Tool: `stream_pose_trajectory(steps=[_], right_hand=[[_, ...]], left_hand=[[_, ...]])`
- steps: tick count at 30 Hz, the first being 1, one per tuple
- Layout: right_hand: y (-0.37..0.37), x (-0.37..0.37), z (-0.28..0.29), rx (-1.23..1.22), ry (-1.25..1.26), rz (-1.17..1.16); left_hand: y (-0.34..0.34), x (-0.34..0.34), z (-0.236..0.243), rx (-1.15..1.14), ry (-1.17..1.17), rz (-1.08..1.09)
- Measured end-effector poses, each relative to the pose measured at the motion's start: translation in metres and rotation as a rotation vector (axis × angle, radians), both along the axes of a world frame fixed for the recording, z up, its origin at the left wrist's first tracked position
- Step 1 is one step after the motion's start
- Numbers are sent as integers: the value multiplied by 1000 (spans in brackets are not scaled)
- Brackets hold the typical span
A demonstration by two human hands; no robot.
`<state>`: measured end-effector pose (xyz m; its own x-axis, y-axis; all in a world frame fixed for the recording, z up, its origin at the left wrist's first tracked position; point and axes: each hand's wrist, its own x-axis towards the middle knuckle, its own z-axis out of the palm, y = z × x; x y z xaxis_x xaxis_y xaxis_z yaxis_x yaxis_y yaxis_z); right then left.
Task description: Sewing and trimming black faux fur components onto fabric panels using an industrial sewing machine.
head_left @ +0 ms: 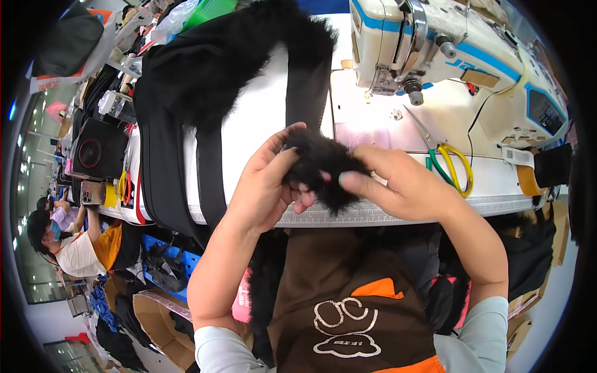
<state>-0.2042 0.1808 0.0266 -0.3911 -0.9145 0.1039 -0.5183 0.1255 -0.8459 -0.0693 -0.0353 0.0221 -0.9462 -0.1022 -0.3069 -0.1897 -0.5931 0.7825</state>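
Left hand (258,183) and right hand (401,183), centre of frame, curled in pinch grips at either side of black fur piece (317,154), long axis sloping down rightward.

Markings noted: blue lettering (461,64) stands on the arm of the white sewing machine (380,22). A small white label (517,156) with dark print, too fine to make out, sits on the machine's base. The measuring strip (398,212) along the front edge of the counter (255,109) bears graduations; figures too small to read. The brown apron (348,267) shows a white cloud outline (346,345) enclosing one short line of tiny characters. At upper left, orange-red characters mark a pale bag (62,81), partly legible.
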Motion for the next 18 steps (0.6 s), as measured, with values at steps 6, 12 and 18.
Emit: stream_pose_trajectory(steps=[6,12,18], right_hand=[[3,-10,-20,-102,123,136],[-4,-8,-18,-160,36,169],[-8,1,-22,-98,47,91]], left_hand=[[3,1,1,-146,-76,80],[-2,5,13,-85,-89,89],[15,5,16,57,-24,207]])
